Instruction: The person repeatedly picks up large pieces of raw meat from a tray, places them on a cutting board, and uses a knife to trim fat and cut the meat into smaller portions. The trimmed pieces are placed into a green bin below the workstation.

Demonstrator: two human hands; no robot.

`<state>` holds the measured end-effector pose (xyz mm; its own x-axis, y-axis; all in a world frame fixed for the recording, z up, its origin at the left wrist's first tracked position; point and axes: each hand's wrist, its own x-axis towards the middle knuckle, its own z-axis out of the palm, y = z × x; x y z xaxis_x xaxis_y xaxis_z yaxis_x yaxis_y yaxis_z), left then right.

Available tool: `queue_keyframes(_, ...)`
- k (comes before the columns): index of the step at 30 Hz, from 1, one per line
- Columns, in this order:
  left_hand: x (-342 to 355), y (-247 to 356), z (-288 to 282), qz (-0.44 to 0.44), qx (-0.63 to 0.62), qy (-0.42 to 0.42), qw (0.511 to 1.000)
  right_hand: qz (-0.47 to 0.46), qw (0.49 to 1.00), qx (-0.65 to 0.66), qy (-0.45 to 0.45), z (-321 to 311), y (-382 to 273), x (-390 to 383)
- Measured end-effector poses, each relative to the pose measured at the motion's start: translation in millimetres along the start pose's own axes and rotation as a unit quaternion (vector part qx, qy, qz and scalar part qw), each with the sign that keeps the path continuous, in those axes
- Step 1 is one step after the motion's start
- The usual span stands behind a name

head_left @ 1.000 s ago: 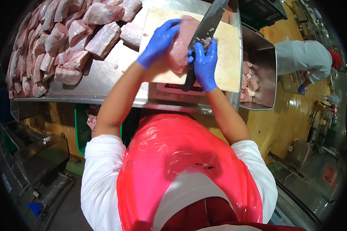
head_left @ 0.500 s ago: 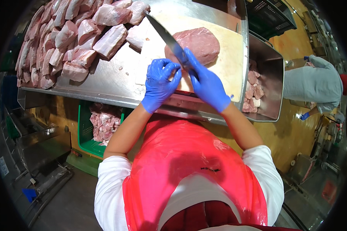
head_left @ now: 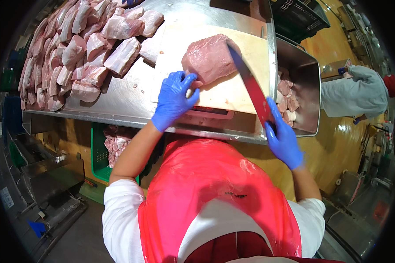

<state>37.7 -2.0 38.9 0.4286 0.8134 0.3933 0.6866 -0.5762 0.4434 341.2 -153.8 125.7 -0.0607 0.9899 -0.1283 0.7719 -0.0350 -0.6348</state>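
A large pink block of boneless meat point(head_left: 210, 59) lies on the cream cutting board point(head_left: 245, 94). My left hand point(head_left: 173, 100), in a blue glove, is at the block's near left end, its index finger at the meat. Its fingers are curled in, and a small pale bit shows between thumb and fingers, too small to name. In my right hand point(head_left: 285, 141), also blue-gloved, is a long knife point(head_left: 251, 85), gripped by its handle off the board's near right corner. The blade points away from me, its tip over the right part of the meat block.
Many cut meat pieces point(head_left: 85, 57) are heaped on the steel table point(head_left: 123, 98) at the left. A steel bin point(head_left: 309, 103) with meat chunks stands right of the board. Below the table edge is a green crate point(head_left: 100, 153) with trimmings. Another person point(head_left: 353, 92) works far right.
My right hand has swung right and nearer with the knife, away from my left hand. My left hand has shifted slightly left. The meat block appears slightly further left and turned.
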Motion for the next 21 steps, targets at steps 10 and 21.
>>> queue_keyframes(10, 14, -47, -7, 0.112, -0.119, -0.055, 0.985, -0.104, 0.988, -0.060, 0.100, 122, -83, 133)
queue_keyframes(21, 42, -119, -30, 0.108, -0.194, -0.156, 0.962, 0.088, 0.976, -0.182, -0.084, 50, -98, -14)
